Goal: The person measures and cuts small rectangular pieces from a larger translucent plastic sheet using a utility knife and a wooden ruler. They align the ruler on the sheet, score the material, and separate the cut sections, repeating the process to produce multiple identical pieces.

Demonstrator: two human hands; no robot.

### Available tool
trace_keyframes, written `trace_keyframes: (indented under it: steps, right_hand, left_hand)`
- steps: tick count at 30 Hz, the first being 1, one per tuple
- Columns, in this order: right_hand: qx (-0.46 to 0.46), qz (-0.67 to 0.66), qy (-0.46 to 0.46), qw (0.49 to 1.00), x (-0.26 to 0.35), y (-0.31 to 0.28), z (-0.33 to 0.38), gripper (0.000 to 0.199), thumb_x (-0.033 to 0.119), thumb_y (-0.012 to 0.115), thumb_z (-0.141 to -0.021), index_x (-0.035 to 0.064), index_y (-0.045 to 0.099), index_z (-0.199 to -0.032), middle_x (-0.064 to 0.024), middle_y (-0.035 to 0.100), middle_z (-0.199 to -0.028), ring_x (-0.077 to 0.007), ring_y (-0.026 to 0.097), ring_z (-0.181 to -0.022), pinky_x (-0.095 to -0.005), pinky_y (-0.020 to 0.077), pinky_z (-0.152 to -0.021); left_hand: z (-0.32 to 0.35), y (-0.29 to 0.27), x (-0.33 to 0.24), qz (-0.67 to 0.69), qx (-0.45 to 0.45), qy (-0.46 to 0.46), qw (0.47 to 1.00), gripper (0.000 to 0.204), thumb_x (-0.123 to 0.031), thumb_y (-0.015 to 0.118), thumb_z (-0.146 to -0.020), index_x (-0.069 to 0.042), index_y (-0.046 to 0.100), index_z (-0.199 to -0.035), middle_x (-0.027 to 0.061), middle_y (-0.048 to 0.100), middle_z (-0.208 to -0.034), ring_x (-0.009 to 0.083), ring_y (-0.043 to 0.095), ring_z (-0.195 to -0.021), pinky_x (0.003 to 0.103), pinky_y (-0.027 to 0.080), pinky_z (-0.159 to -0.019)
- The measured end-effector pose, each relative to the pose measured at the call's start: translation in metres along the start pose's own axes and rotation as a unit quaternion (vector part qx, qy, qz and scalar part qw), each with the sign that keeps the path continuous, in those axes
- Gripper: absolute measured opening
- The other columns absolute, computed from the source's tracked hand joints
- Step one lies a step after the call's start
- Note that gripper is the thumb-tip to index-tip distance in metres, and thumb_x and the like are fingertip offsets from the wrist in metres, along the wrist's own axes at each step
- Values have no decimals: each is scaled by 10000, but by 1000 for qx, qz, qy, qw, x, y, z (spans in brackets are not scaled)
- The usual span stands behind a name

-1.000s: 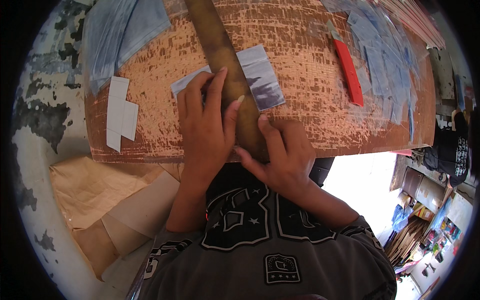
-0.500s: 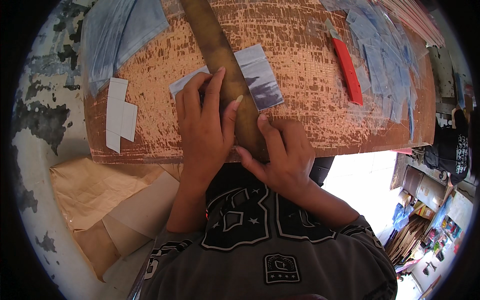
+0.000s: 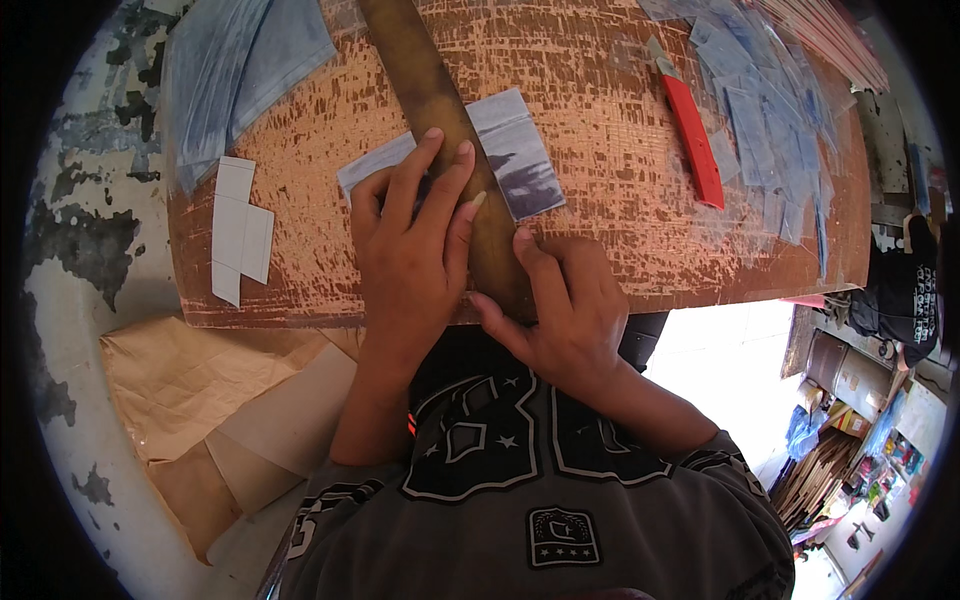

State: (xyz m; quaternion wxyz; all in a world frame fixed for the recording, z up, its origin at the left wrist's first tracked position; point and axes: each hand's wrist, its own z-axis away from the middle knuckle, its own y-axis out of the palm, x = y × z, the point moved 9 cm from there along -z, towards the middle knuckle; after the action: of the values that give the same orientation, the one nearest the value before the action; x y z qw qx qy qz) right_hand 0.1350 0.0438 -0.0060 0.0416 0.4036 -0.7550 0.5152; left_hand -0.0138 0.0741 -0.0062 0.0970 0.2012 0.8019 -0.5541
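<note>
A long, brown, brass-coloured straightedge [image 3: 425, 80] lies slanted across a grey-and-white printed sheet [image 3: 520, 155] on the worn board. The sheet shows on both sides of the strip; its middle is covered. My left hand [image 3: 410, 245] rests over the strip, fingers stretched and apart, two fingertips and the thumb pressing on it. At the near end, the thumb and index finger of my right hand [image 3: 580, 310] sit against opposite edges of the straightedge, the other fingers curled. To the right, a red utility knife [image 3: 692, 140] lies with its blade out, touched by neither hand.
A white cut-out card [image 3: 240, 230] lies at left on the scored board [image 3: 620, 240]. Bluish clear plastic sheets [image 3: 265, 80] are at the far left, with many plastic offcuts [image 3: 765, 130] at right. Brown paper [image 3: 215, 380] lies below the board's left edge.
My left index and middle fingers have shifted and spread further onto the straightedge. My right hand, the strip and the sheet are almost unmoved.
</note>
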Motion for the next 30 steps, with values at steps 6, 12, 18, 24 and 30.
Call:
trace_keyframes:
  steps: [6,12,18,24,30]
  right_hand:
    - [10,-7,5,1000,0,0,0,610,338,874,-845,-65,698,-1268,-155,608,-1030,-319,635,-886,-410,538,-707]
    - [58,-66,59,994,-4,-4,-2,544,296,869,-885,-34,706,-1286,-180,643,-1097,-356,671,-957,-440,562,-765]
    - [1,-3,147,989,-66,-68,-31,337,214,810,-971,17,727,-1231,-190,682,-1092,-372,690,-1043,-463,565,-848]
    - [-15,186,85,979,-117,-85,-66,403,228,771,-1001,15,693,-1335,-192,671,-1095,-390,674,-989,-476,561,-846]
    - [1,168,106,980,-138,-81,-68,400,203,742,-1020,19,683,-1370,-193,674,-1056,-370,691,-906,-465,568,-801]
  left_hand:
    - [1,-2,-5,22,65,-10,998,625,-307,770,-976,-109,622,-1550,100,518,-1647,365,491,-1276,466,410,-1145]
    - [4,1,-5,17,81,-11,997,728,-319,790,-962,-117,544,-1616,101,451,-1699,383,466,-1298,489,404,-1166]
    - [9,2,-4,6,64,0,998,762,-358,811,-935,-108,549,-1606,94,460,-1679,379,481,-1287,485,433,-1136]
    - [6,-1,-5,-5,43,20,999,784,-392,828,-905,-98,569,-1585,92,495,-1635,365,514,-1260,476,483,-1082]
    - [6,0,-5,-4,48,15,999,770,-393,821,-918,-95,571,-1581,96,482,-1641,367,505,-1275,487,463,-1102]
